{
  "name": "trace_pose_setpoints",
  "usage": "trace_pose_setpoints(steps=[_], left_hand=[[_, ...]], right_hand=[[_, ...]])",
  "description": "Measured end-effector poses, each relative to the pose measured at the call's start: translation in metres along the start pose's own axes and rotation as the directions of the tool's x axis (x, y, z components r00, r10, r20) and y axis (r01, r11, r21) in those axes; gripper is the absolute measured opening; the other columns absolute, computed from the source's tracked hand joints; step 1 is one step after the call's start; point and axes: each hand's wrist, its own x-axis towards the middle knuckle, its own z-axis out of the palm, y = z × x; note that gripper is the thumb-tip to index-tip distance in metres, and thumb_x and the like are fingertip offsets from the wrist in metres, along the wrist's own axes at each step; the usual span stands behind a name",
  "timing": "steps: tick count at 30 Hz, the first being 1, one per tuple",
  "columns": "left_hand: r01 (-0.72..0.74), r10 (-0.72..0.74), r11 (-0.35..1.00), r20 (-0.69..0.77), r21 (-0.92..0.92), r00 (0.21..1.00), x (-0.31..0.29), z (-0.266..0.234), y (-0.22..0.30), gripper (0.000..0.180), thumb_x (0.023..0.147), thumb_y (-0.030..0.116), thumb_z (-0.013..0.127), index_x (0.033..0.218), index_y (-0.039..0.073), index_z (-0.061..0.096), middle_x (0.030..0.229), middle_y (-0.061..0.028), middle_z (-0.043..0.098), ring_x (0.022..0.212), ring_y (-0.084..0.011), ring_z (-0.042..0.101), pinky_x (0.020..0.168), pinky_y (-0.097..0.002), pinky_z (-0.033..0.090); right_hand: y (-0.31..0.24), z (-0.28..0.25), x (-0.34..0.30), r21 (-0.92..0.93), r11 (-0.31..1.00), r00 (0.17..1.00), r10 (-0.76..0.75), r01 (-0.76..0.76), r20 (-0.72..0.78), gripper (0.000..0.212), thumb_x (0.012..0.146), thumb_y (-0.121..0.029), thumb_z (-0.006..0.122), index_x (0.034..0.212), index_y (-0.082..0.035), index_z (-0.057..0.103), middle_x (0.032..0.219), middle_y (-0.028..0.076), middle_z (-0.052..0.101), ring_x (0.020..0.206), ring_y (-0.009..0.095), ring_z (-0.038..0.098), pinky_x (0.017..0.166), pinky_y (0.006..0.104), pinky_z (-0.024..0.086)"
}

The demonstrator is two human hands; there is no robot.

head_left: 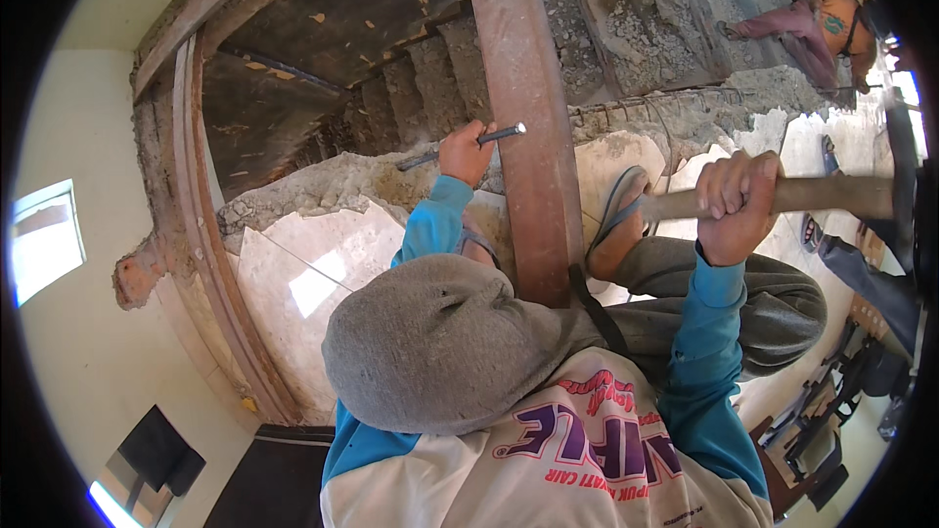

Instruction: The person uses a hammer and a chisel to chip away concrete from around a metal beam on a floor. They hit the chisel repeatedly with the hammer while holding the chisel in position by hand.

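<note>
My left hand point(465, 153) is closed around a dark steel chisel point(421, 160) whose bright, worn end sticks out to the right. The chisel's other end lies near the broken concrete edge point(333, 181). My right hand point(738, 205) grips the thick wooden handle of a hammer point(831, 196), raised to the right. Its dark head point(902, 196) is partly lost at the picture's rim. A reddish-brown beam point(528, 117) runs between my hands, and my sandalled foot point(618, 225) rests on cracked pale tiles right of it.
Beyond the jagged edge, a lower area holds rubble point(646, 39) and exposed rebar point(675, 98). Another person point(831, 29) bends at the far right. Someone's dark-trousered leg point(871, 274) is near the right edge. A brown frame point(225, 264) stands along the left wall.
</note>
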Motion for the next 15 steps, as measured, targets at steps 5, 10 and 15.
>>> trace_pose_setpoints(steps=[5,10,15], left_hand=[[-0.001,0.001,1.0,0.015,-0.022,1.0,0.006,0.013,0.015,0.036,0.086,0.032,0.06,0.064,0.006,0.048,0.06,-0.0195,0.052,0.061,-0.0422,0.051,0.053,-0.0503,0.038],[0.021,-0.019,0.999,0.035,-0.032,0.999,0.002,0.01,0.003,0.035,0.085,0.032,0.06,0.065,0.006,0.049,0.062,-0.0199,0.053,0.063,-0.0426,0.052,0.053,-0.0506,0.038],[0.014,-0.013,0.999,0.052,-0.033,0.999,0.002,0.005,0.001,0.034,0.085,0.032,0.06,0.066,0.006,0.049,0.063,-0.0196,0.054,0.063,-0.0429,0.052,0.054,-0.0504,0.039]], right_hand=[[0.125,-0.049,-0.097,-0.694,0.658,0.855,0.505,-0.293,0.118,0.023,0.087,-0.023,0.061,0.084,0.0,0.062,0.062,0.003,0.054,0.069,0.01,0.053,0.058,0.0262,0.041],[0.104,-0.032,-0.067,-0.622,0.561,0.75,0.658,-0.546,-0.065,0.02,0.085,-0.02,0.064,0.076,-0.003,0.061,0.06,-0.004,0.047,0.058,0.005,0.04,0.05,0.0249,0.035],[0.029,-0.038,-0.028,-0.197,0.932,0.95,0.283,-0.305,-0.134,0.022,0.091,-0.022,0.058,0.075,-0.007,0.051,0.055,-0.002,0.046,0.044,0.007,0.043,0.038,0.0231,0.032]])
